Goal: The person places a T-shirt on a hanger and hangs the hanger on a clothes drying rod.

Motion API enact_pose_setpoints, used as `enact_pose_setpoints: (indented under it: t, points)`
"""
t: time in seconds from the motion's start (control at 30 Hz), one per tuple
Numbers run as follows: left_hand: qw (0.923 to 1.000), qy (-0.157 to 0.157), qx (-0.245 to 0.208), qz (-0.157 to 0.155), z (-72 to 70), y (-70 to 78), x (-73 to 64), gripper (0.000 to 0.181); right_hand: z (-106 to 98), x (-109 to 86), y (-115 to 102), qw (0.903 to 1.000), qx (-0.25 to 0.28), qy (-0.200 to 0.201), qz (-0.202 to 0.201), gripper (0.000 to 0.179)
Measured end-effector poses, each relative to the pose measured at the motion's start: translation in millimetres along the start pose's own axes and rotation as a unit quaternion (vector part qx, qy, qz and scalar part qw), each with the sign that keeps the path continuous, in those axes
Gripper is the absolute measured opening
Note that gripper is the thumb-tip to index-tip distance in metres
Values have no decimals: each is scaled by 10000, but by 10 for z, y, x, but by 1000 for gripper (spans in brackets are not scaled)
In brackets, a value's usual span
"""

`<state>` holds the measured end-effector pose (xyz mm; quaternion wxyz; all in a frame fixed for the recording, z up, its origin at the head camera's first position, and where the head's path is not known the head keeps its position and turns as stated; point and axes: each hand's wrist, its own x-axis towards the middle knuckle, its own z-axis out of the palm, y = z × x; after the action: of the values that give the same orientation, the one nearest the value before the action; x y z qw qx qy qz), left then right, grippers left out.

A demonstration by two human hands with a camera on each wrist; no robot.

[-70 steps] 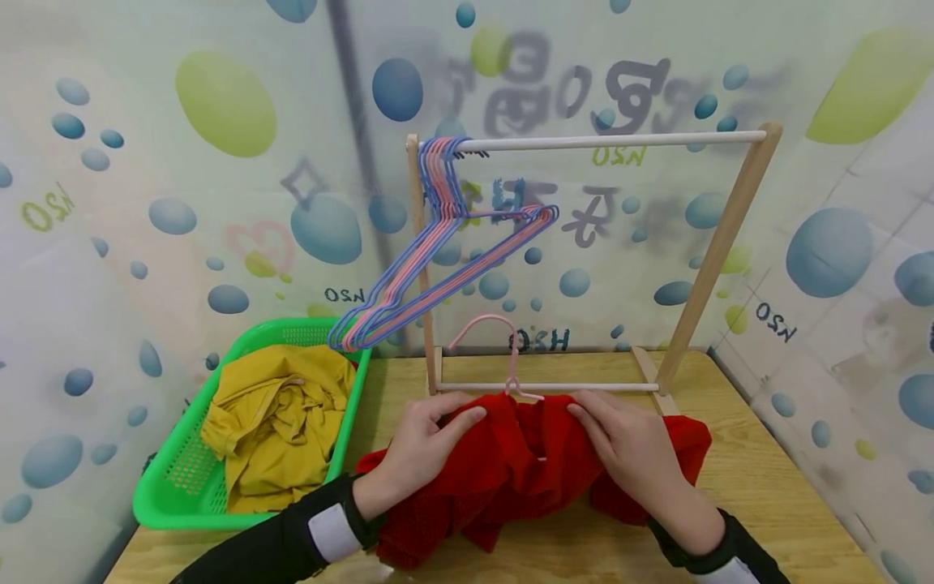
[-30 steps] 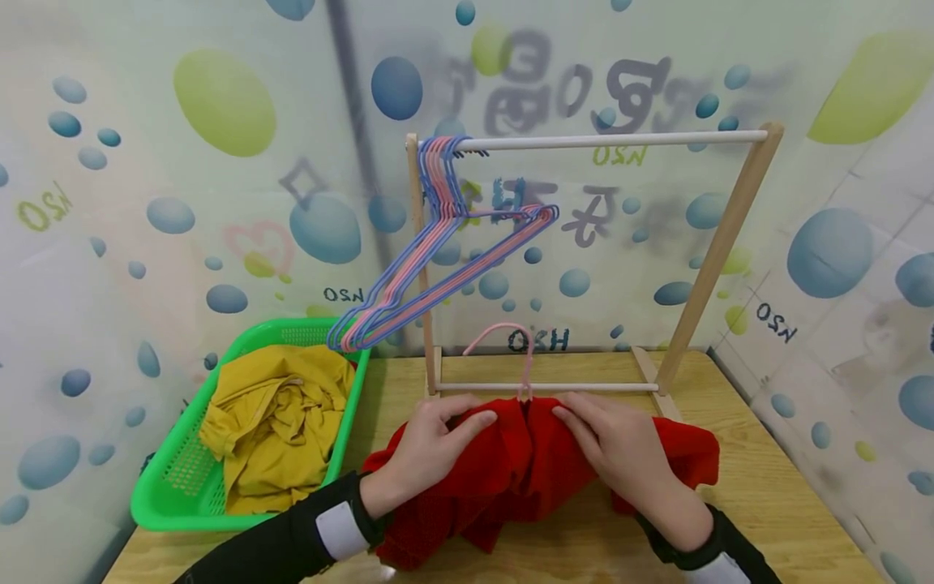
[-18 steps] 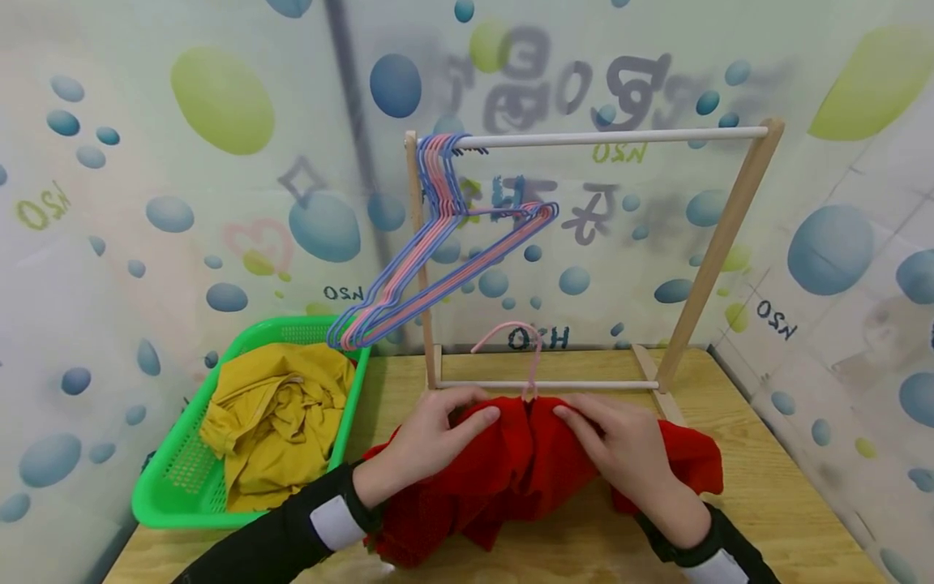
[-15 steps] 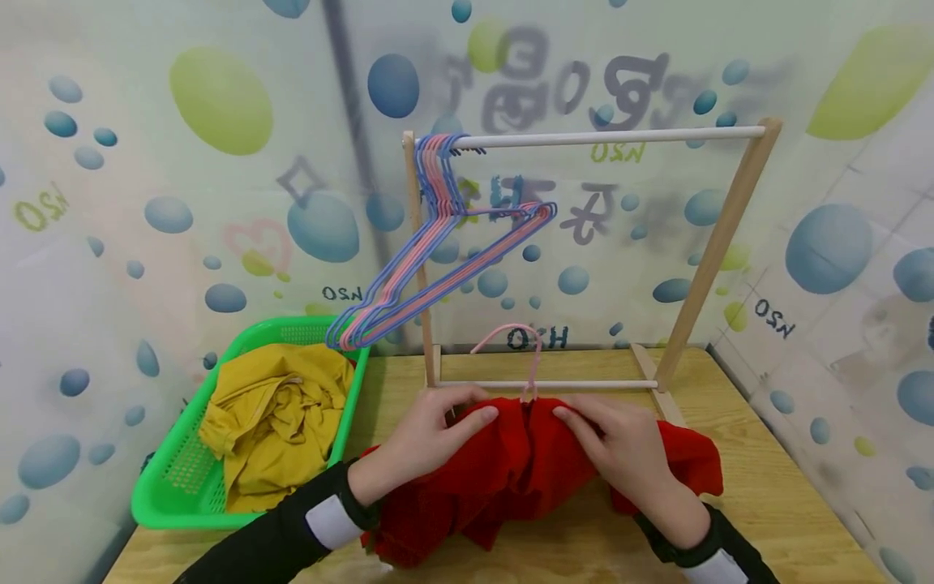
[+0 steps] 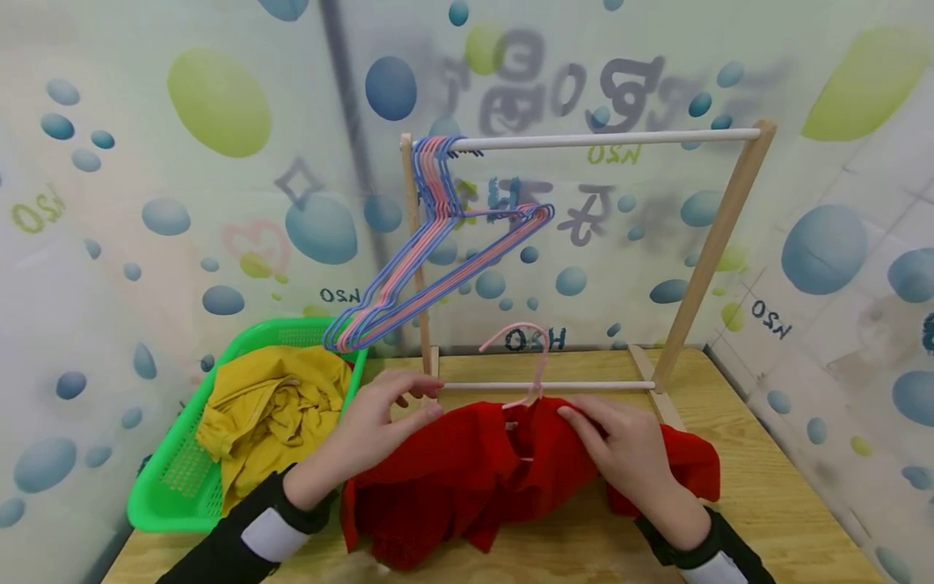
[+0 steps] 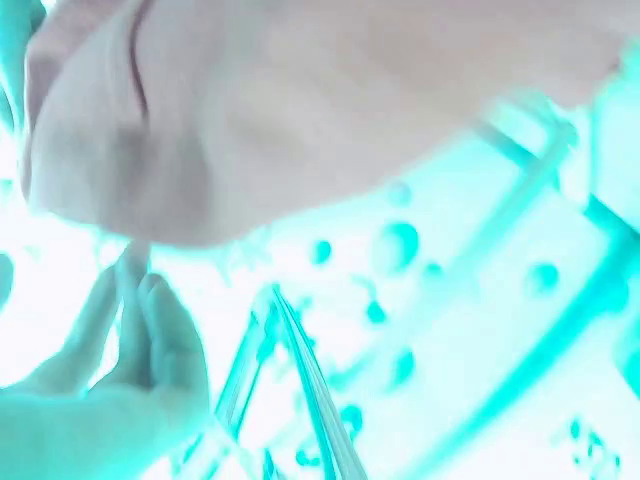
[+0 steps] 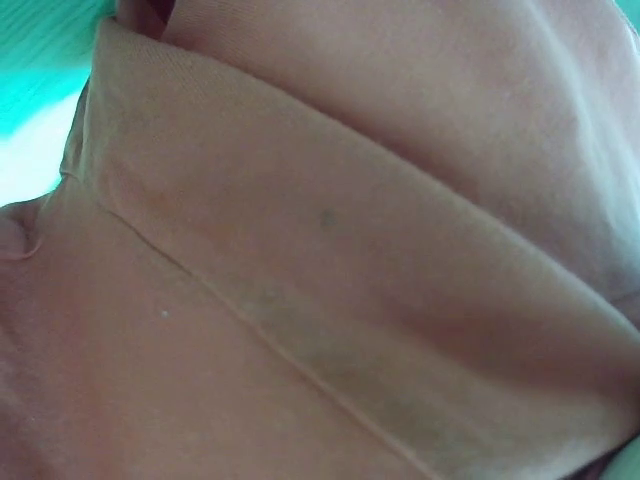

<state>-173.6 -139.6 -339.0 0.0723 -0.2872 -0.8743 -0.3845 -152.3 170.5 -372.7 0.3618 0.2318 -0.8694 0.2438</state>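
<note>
A red shirt point(image 5: 467, 470) lies bunched on the table, its collar gaping. From the neck opening rises the hook of a pink hanger point(image 5: 541, 357); the hanger's body is mostly hidden in the cloth. Close to the collar, my right hand point(image 5: 627, 446) pinches the shirt's shoulder, thumb in front. My left hand point(image 5: 372, 426) is at the opposite shoulder, with a gap visible between thumb and fingers. In the left wrist view, the fingers point(image 6: 135, 330) meet the cloth's edge point(image 6: 200, 180). Cloth point(image 7: 320, 250) fills most of the right wrist view.
A green basket point(image 5: 171, 487) with yellow clothing point(image 5: 277, 422) stands on the left. Behind the shirt is a wooden rack with a white rail point(image 5: 606, 139). Several blue and pink hangers point(image 5: 438, 219) hang at its left end. The wooden table point(image 5: 759, 503) extends to the right.
My left hand has moved left along the shirt, away from the collar. The collar has opened wider, and the hanger hook has shifted slightly right. My right hand stays at its shoulder.
</note>
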Motion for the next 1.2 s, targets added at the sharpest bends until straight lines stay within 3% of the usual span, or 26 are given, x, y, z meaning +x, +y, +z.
enact_pose_setpoints:
  t: [0.1, 0.23, 0.33, 0.47, 0.67, 0.83, 1.2]
  points:
    - [9975, -443, 444, -335, -127, -70, -109, 48, 5, -14, 13, 10000, 8, 24, 29, 17]
    - [9858, -1143, 1027, -671, -194, -133, -248, 56, 3, -30, 36, 10000, -1, 61, 64, 15]
    - [9819, -1322, 1074, -823, -189, -162, -314, 50, -3, -37, 51, 10000, -9, 67, 68, 14]
    - [9844, -1127, 1030, -870, -157, -195, -342, 33, -8, -44, 69, 9999, -39, 98, 105, 16]
    - [9902, -519, 810, -1009, -114, -258, -337, 19, -9, -52, 96, 9998, -29, 132, 133, 18]
    - [9937, 19, 680, -891, -163, -281, -346, 10, -25, -54, 123, 9993, 60, 208, 293, 19]
    - [9920, -139, -356, -1206, -298, -369, -367, 28, -45, -63, 212, 9976, 208, 215, 628, 15]
